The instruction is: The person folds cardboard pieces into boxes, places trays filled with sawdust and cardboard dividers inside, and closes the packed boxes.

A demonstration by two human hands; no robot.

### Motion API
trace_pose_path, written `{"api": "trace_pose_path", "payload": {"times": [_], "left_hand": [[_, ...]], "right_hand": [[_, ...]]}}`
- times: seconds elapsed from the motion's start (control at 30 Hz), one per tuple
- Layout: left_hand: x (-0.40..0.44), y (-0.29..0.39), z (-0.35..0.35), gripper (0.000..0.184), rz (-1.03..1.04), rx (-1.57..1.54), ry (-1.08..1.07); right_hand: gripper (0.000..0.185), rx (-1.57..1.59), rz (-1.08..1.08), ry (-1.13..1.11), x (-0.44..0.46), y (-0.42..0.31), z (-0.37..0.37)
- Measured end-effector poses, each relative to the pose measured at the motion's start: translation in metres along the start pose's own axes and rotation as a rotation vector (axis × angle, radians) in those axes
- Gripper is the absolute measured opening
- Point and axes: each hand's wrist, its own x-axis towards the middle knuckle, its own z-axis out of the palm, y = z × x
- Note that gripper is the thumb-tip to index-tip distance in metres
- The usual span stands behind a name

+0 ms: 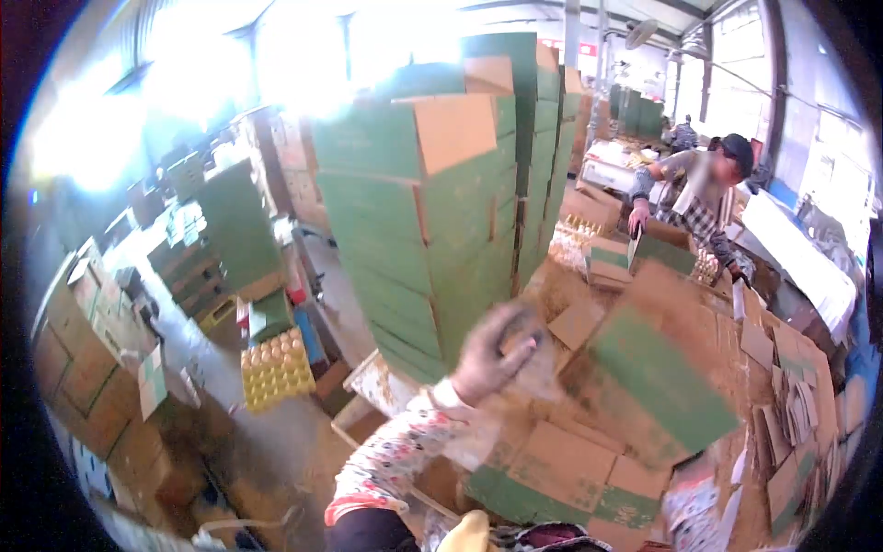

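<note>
My left hand [497, 354], below a patterned sleeve, reaches forward near the centre; it is blurred, with fingers apart and nothing clearly in them. Beside it, to the right, a flat green and brown cardboard piece [658, 382] is tilted up and smeared by motion. Below lies another green and brown carton [561, 469] with its flaps showing. The right patterned sleeve shows at the lower right, behind the tilted cardboard's lower edge, but my right hand cannot be made out.
Tall stacked green cartons [386, 221] stand ahead. A yellow egg tray [276, 368] is at the left. At the right back, a co-worker [690, 193] in a dark cap handles a carton. Folded cardboard pieces [796, 414] line the right edge.
</note>
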Motion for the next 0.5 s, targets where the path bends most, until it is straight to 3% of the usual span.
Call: {"api": "trace_pose_path", "payload": {"times": [0.03, 0.07, 0.1, 0.13, 0.2, 0.23, 0.27, 0.3, 0.33, 0.43, 0.47, 0.5], "left_hand": [[0.03, -0.006, -0.037, 0.051, 0.474, 0.366, 0.297], [0.075, 0.026, -0.095, 0.051, 0.516, 0.49, 0.256], [0.108, 0.024, -0.143, 0.056, 0.574, 0.708, 0.398], [0.146, 0.004, -0.176, 0.063, 0.571, 0.332, 0.652], [0.201, -0.021, -0.258, 0.072, 0.393, 0.623, 0.905], [0.219, -0.094, -0.297, 0.058, 0.161, 0.145, 0.594], [0.237, -0.166, -0.335, 0.045, -0.169, -0.266, 0.415], [0.223, -0.177, -0.32, 0.028, -0.122, -0.186, 0.495], [0.213, -0.159, -0.31, 0.026, -0.07, -0.111, 0.498], [0.211, -0.156, -0.289, 0.033, 0.036, -0.232, 0.672], [0.208, -0.156, -0.283, 0.036, 0.097, -0.234, 0.735], [0.201, -0.149, -0.282, 0.039, 0.078, -0.113, 0.711]], "right_hand": [[0.055, 0.0, -0.066, -0.044, 0.005, -0.03, 0.037], [0.055, -0.003, -0.142, -0.088, 0.01, -0.062, 0.079], [0.055, 0.001, -0.202, -0.143, 0.018, -0.087, 0.119], [0.055, -0.003, -0.263, -0.202, 0.027, -0.117, 0.162], [0.055, 0.011, -0.324, -0.323, 0.05, -0.16, 0.241], [0.055, 0.024, -0.333, -0.383, 0.062, -0.178, 0.28], [0.055, 0.046, -0.327, -0.442, 0.075, -0.193, 0.319], [0.056, 0.069, -0.305, -0.495, 0.088, -0.202, 0.355], [0.056, 0.099, -0.271, -0.549, 0.099, -0.207, 0.385], [0.057, 0.13, -0.001, -0.689, 0.134, -0.206, 0.472], [0.072, -0.269, -0.012, -0.539, 0.127, -0.21, 0.497], [0.072, 0.43, 0.451, -0.992, 0.18, -0.196, 0.495]]}}
